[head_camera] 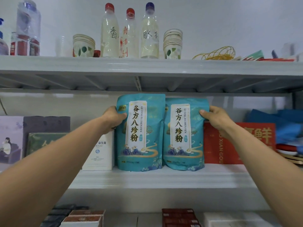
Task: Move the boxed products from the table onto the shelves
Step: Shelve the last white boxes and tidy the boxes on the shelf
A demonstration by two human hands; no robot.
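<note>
Two teal pouches stand upright side by side on the middle shelf point(147, 177). My left hand point(113, 118) grips the upper left edge of the left teal pouch point(141, 133). My right hand point(214, 117) grips the upper right edge of the right teal pouch point(183, 135). Both pouches rest on the shelf board and touch each other. A white box point(100, 153) stands just left of them and a red box point(229, 145) just right, partly behind my right forearm.
The top shelf point(147, 64) holds labelled bottles point(129, 33), stacked paper cups point(173, 43) and a yellow wire basket point(216, 54). Dark and green boxes point(44, 133) stand at the left, blue bags point(282, 125) at the right. Several boxes point(178, 217) lie on the level below.
</note>
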